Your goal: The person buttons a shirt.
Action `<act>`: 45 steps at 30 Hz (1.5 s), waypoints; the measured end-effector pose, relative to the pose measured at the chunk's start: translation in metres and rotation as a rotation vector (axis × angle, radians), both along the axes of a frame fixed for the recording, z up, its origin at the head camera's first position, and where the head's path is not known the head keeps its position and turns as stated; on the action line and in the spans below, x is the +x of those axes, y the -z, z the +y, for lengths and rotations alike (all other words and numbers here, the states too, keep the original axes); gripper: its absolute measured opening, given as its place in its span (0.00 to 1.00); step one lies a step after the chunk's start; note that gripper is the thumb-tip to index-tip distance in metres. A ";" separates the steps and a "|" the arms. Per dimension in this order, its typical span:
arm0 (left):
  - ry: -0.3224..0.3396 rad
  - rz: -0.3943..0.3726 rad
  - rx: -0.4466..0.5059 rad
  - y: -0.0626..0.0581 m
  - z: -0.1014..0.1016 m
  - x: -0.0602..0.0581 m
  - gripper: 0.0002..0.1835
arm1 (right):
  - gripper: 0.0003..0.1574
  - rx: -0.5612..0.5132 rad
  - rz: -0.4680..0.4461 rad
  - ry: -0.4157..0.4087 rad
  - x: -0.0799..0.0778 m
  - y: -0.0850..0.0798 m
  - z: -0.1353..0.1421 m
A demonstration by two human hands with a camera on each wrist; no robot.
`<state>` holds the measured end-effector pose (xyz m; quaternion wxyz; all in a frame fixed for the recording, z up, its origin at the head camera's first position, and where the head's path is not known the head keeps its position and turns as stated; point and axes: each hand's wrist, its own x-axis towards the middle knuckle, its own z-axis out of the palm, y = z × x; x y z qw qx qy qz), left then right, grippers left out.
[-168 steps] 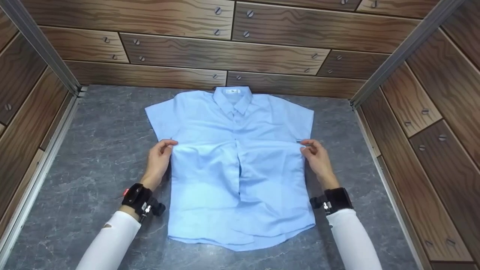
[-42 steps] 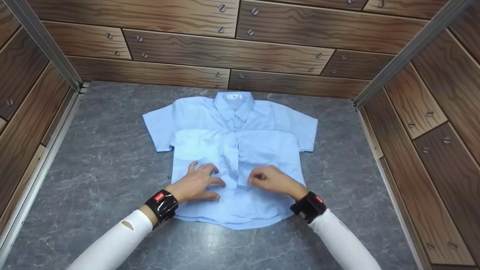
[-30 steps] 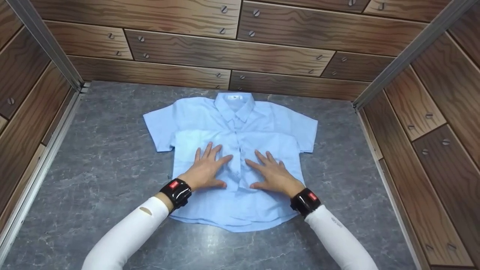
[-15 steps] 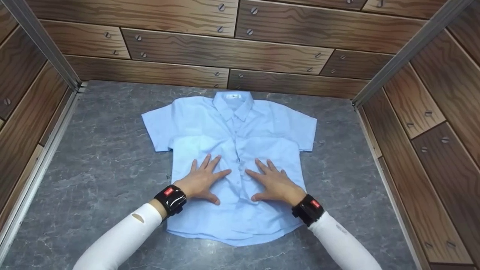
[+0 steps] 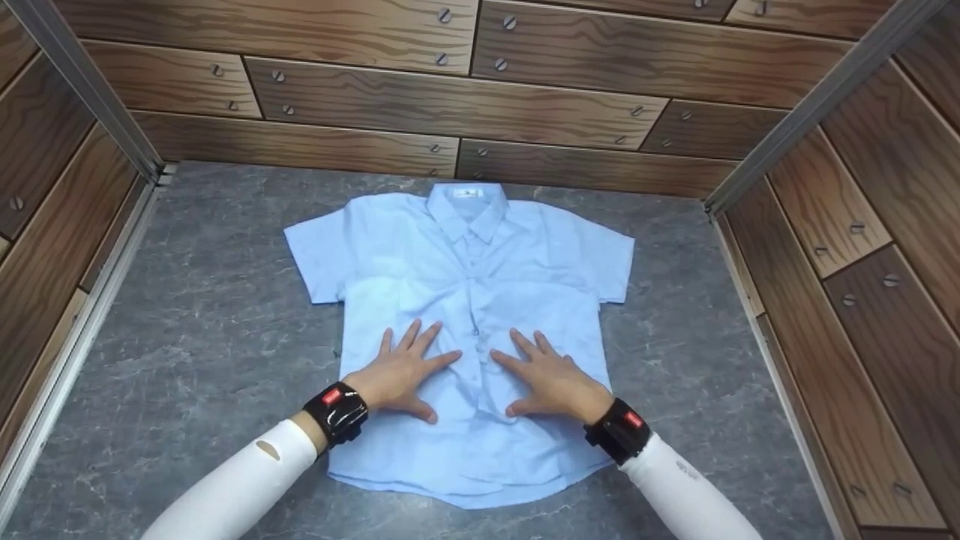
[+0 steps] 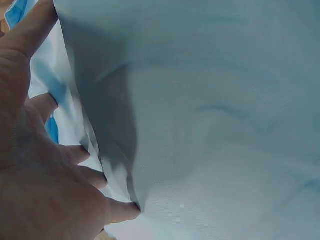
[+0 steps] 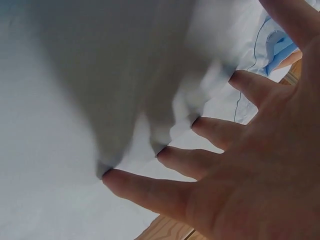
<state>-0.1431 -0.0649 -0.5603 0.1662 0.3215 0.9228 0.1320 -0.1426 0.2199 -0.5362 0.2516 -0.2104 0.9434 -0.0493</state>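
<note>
A light blue short-sleeved button shirt (image 5: 450,457) lies front up on the grey table, collar (image 5: 469,206) toward the back wall. A faint crosswise fold runs over its chest, and creases gather along the button placket. My left hand (image 5: 397,377) is spread on the left half of the lower body, with fingertips touching the cloth. On the other side of the placket, my right hand (image 5: 559,382) rests the same way. Both wrist views show straight, separated fingers on the fabric: the left hand (image 6: 45,175) and the right hand (image 7: 250,160). Neither grips anything.
The grey marbled tabletop (image 5: 225,300) surrounds the shirt. A wood-patterned back wall (image 5: 360,105) stands behind the collar, with a similar side wall (image 5: 862,337) at right and another at left. Metal rails (image 5: 810,112) run along the corners.
Earlier, the hands pinched the shirt's sides; then the right fingers were curled over the cloth. Now both hands are spread and have slid toward me, the hem coming nearer and the chest fold flattening.
</note>
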 end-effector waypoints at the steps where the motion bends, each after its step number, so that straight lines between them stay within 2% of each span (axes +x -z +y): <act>1: -0.003 -0.003 0.006 -0.001 0.000 -0.001 0.52 | 0.55 -0.006 -0.006 -0.002 -0.001 -0.002 0.000; 5: -0.043 0.044 0.070 -0.010 0.004 -0.010 0.41 | 0.48 -0.047 0.025 -0.026 -0.010 -0.015 0.001; 10: -0.122 0.176 0.249 -0.018 0.020 -0.033 0.19 | 0.31 -0.168 0.192 0.009 -0.033 -0.025 -0.008; 14: -0.174 0.228 0.343 -0.015 0.035 -0.049 0.11 | 0.17 -0.275 0.304 0.081 -0.048 -0.019 -0.022; 18: -0.198 0.233 0.364 -0.006 0.048 -0.058 0.10 | 0.09 -0.318 0.368 0.145 -0.057 -0.007 -0.031; 22: -0.204 0.250 0.364 0.002 0.055 -0.060 0.09 | 0.07 -0.331 0.376 0.202 -0.061 0.003 -0.031; 27: -0.220 0.288 0.365 0.012 0.058 -0.060 0.10 | 0.08 -0.330 0.362 0.234 -0.060 0.010 -0.028; 32: -0.232 0.315 0.359 0.017 0.061 -0.061 0.09 | 0.08 -0.334 0.350 0.231 -0.058 0.013 -0.026; 38: -0.226 0.358 0.335 0.018 0.064 -0.060 0.07 | 0.07 -0.344 0.377 0.223 -0.055 0.013 -0.027; 41: -0.238 0.349 0.342 0.017 0.064 -0.059 0.05 | 0.07 -0.373 0.393 0.228 -0.054 0.011 -0.029; 45: -0.290 0.277 0.407 0.016 0.063 -0.058 0.04 | 0.06 -0.467 0.403 0.217 -0.053 0.010 -0.032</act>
